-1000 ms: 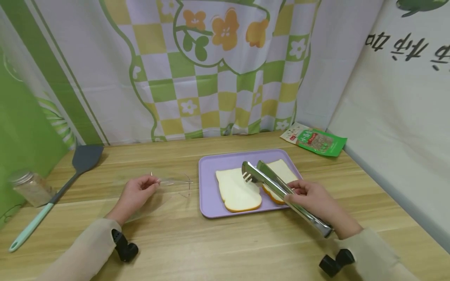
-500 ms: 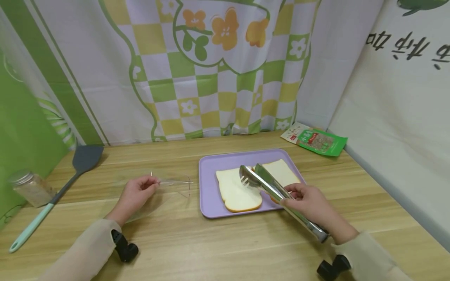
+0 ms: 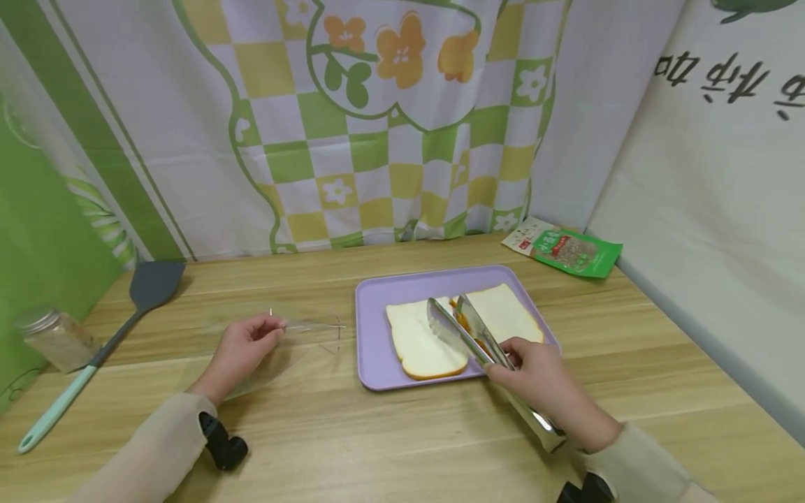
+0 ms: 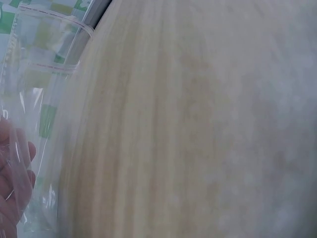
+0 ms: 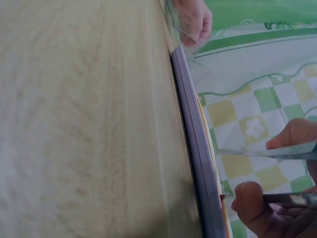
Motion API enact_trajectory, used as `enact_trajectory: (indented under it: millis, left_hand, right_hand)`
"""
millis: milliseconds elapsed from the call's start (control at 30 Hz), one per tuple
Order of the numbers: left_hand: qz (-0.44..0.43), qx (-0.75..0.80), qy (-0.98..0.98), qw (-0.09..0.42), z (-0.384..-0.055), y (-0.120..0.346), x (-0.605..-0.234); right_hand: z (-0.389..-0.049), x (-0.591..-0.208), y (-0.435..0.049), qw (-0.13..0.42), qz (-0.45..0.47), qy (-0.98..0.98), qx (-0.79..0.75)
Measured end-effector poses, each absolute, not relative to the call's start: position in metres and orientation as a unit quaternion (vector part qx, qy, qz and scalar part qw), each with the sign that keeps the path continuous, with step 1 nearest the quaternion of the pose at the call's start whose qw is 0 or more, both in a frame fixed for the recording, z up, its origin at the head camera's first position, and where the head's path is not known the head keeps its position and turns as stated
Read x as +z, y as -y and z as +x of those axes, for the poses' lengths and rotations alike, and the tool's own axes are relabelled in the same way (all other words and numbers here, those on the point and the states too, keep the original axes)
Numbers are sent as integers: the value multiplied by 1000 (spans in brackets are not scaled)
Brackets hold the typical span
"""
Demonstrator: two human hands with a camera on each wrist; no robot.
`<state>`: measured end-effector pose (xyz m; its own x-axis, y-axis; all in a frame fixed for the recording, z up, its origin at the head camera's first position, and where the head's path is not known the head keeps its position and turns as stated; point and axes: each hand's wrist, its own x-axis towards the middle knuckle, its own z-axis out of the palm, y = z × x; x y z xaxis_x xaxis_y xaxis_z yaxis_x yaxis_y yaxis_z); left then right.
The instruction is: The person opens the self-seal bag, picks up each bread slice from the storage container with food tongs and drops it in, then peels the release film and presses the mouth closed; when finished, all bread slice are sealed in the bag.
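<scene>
My left hand point(image 3: 248, 349) pinches a clear plastic bag point(image 3: 314, 326) over the table's left half. In the left wrist view, the bag point(image 4: 34, 99) hangs beside curled fingers point(image 4: 17, 173). My right hand point(image 3: 541, 374) grips metal tongs point(image 3: 534, 421), thumb on one side and fingers on the other. Their tips stand apart over the right edge of the left bread slice point(image 3: 418, 342), near the brown crust between the slices. The right bread slice point(image 3: 503, 314) lies beside it. Both are on a purple tray point(image 3: 409, 283). Whether the tips touch the bread, I cannot tell.
On the left, a dark spatula point(image 3: 154, 286) with a mint handle leans across the table by a lidded jar point(image 3: 56, 342). A green food packet point(image 3: 572, 253) lies at the back right. A checked curtain point(image 3: 377, 154) closes off the back.
My right hand and the tongs have moved left and toward me, uncovering more of the right slice and the tray's right edge. My left hand and the bag have stayed put.
</scene>
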<state>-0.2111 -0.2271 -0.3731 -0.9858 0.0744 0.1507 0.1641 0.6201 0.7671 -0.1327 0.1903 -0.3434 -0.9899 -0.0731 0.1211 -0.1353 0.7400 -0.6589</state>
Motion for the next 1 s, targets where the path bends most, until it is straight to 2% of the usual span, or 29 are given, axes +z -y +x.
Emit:
enact_trajectory:
  millis: [433,700,1000]
  left_hand:
    - [-65,-425,901,55,-210,227,-372]
    - [-74,-427,899,58,-209,226,-371]
    - [-71,-424,901,55,-210,225,-373]
  right_hand:
    - [-140,-351,-188,-2,27,895,445]
    - [-143,-356,-185,1,18,874,486]
    - [-144,-359,-187,-19,14,838,545]
